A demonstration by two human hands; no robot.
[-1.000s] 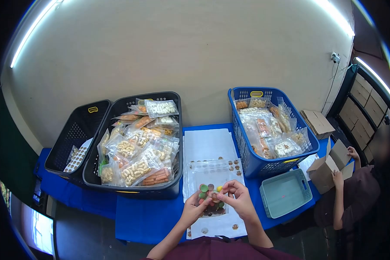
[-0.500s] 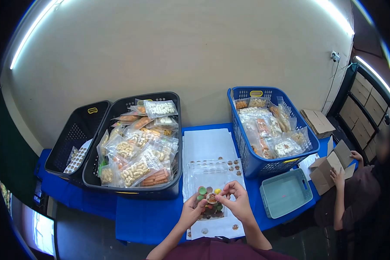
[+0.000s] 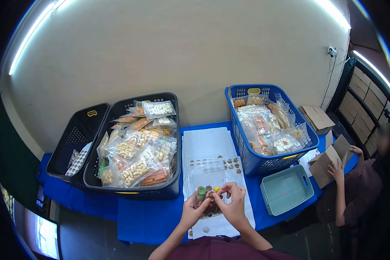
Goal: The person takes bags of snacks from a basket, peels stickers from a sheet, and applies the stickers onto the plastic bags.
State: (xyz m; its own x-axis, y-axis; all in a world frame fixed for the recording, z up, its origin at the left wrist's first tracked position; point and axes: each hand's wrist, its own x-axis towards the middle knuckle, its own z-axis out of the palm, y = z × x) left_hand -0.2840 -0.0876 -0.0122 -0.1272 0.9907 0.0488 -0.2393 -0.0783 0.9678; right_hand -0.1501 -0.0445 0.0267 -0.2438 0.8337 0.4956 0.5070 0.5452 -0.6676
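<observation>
Between my hands is a clear plastic pouch (image 3: pixel 212 212) of round, colourful sweets, lying over white sheets on the table. A round brown-and-white sticker (image 3: pixel 210 195) sits against its front. My left hand (image 3: pixel 195 211) is closed on the pouch's left side, its thumb at the sticker's lower left edge. My right hand (image 3: pixel 233 206) has thumb and forefinger closed at the sticker's right side; its other fingers curl by the pouch. Just beyond lies a flat, clear pouch (image 3: pixel 206 170). Round stickers (image 3: pixel 231 166) dot the sheet (image 3: pixel 209 141) to its right.
A dark crate (image 3: pixel 133 190) of packed snack pouches and another dark crate (image 3: pixel 58 160) with sticker sheets stand left. Right are a blue crate (image 3: pixel 268 161) of pouches, a green tray (image 3: pixel 286 190), and a co-worker's hands (image 3: pixel 337 171) on a cardboard box (image 3: pixel 326 169).
My thumbs have come closer together over the sticker, and my right hand has moved slightly left. The co-worker's hands stay on the cardboard box.
</observation>
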